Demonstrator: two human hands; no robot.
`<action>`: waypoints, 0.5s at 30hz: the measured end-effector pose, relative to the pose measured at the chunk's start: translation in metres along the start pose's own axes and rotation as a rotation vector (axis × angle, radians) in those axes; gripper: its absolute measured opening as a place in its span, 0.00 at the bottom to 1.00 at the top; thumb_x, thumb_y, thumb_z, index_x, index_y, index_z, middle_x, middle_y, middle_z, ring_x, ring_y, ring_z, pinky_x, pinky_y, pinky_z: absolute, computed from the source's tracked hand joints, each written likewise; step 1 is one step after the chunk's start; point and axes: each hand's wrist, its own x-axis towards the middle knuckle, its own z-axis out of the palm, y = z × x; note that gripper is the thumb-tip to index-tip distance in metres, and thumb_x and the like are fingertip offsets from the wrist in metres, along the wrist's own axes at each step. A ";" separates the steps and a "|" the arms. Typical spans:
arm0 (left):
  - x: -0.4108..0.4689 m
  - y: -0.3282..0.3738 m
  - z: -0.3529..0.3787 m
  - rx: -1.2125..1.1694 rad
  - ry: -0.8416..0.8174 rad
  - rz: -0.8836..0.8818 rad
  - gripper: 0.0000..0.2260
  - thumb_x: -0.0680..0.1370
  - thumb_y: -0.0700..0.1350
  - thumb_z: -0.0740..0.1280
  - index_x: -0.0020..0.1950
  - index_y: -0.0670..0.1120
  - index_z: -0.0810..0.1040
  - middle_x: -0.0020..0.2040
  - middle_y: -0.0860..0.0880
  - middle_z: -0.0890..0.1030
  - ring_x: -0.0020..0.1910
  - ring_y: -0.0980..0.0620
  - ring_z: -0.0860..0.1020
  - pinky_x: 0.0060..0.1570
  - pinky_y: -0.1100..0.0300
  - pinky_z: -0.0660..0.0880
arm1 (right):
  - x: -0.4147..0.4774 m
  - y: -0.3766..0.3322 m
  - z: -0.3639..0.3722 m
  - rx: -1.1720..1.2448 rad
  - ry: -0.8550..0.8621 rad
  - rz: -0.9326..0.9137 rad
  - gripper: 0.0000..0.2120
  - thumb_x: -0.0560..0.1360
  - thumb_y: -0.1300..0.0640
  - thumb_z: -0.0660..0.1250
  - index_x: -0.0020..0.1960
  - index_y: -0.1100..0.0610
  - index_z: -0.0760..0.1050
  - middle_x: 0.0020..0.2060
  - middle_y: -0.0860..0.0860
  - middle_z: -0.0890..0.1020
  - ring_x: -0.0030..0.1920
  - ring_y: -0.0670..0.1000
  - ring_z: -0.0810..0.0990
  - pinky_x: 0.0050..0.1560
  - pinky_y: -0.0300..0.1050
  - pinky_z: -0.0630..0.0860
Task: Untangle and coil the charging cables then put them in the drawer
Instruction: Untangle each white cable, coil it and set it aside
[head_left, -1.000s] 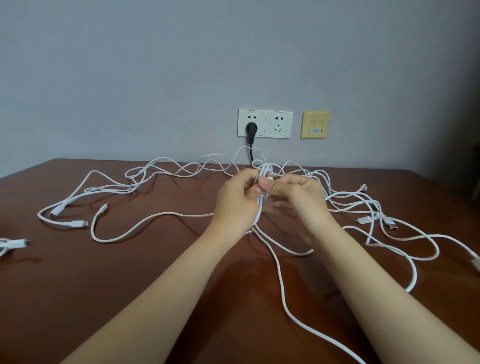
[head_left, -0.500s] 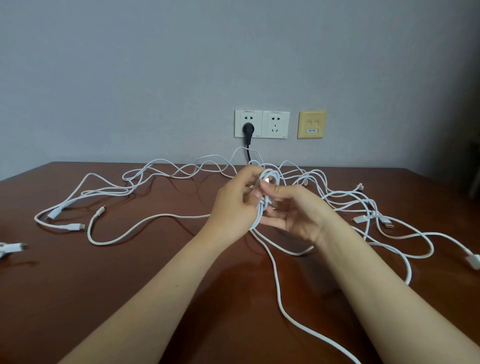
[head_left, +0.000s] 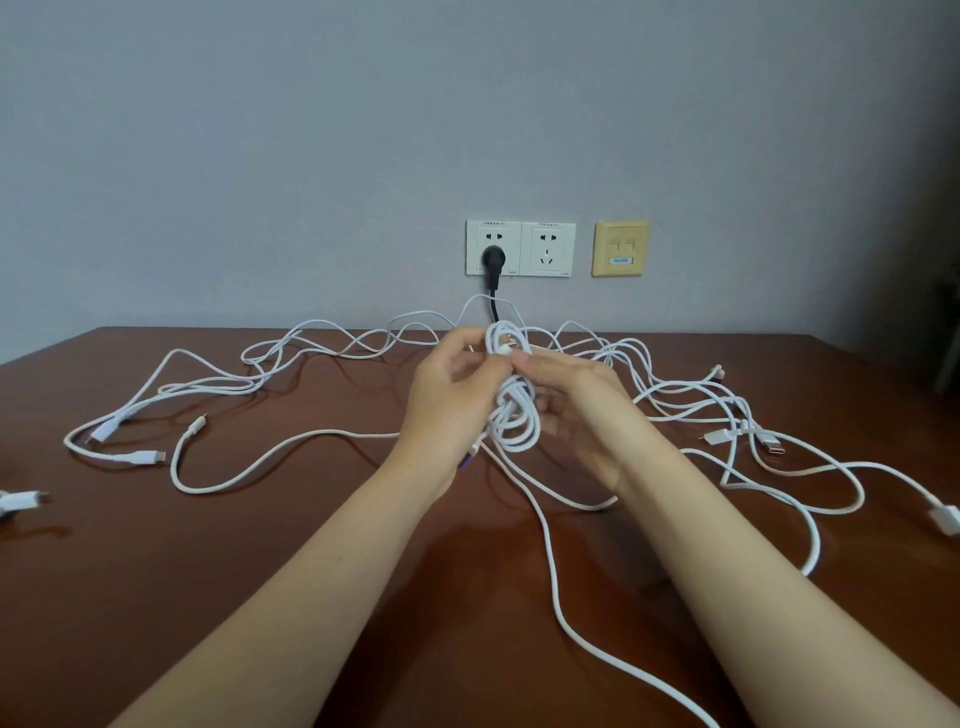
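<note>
A small bundle of coiled white cable (head_left: 511, 410) hangs between my hands above the middle of the brown table (head_left: 156, 597). My left hand (head_left: 447, 400) grips the coil from the left, thumb and fingers curled round its loops. My right hand (head_left: 576, 410) pinches the cable's end at the top of the coil. Several loose white charging cables (head_left: 234, 384) sprawl tangled across the table to the left and to the right (head_left: 727, 415). No drawer is in view.
A black plug (head_left: 491, 265) sits in the white wall socket (head_left: 519, 248) behind the table, beside a yellow network plate (head_left: 621, 248). Cable ends lie at the left edge (head_left: 21, 501) and the right edge (head_left: 943, 512). One cable (head_left: 571, 623) runs toward me between my arms.
The coil has grown and risen slightly. My right hand has turned from closing over the bundle to pinching the cable end at its top, while my left hand kept its hold.
</note>
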 end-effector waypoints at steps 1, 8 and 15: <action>0.001 0.000 -0.001 -0.021 0.009 -0.018 0.10 0.75 0.37 0.64 0.41 0.53 0.78 0.37 0.52 0.81 0.39 0.50 0.80 0.47 0.50 0.78 | 0.000 0.000 0.001 -0.007 -0.008 -0.017 0.10 0.75 0.63 0.65 0.52 0.67 0.78 0.41 0.62 0.78 0.39 0.55 0.75 0.37 0.40 0.79; 0.002 0.002 -0.002 -0.037 -0.006 0.024 0.11 0.77 0.38 0.63 0.44 0.55 0.77 0.33 0.56 0.81 0.35 0.57 0.80 0.41 0.59 0.77 | -0.001 0.005 0.010 -0.176 0.151 -0.224 0.05 0.74 0.61 0.67 0.48 0.60 0.81 0.45 0.66 0.82 0.43 0.57 0.81 0.54 0.56 0.77; 0.003 0.000 -0.004 0.078 0.023 0.215 0.17 0.77 0.37 0.64 0.46 0.62 0.77 0.34 0.61 0.81 0.37 0.59 0.79 0.47 0.58 0.78 | -0.002 0.001 0.013 -0.021 0.186 -0.184 0.05 0.73 0.63 0.67 0.47 0.64 0.80 0.40 0.59 0.82 0.41 0.55 0.80 0.50 0.52 0.78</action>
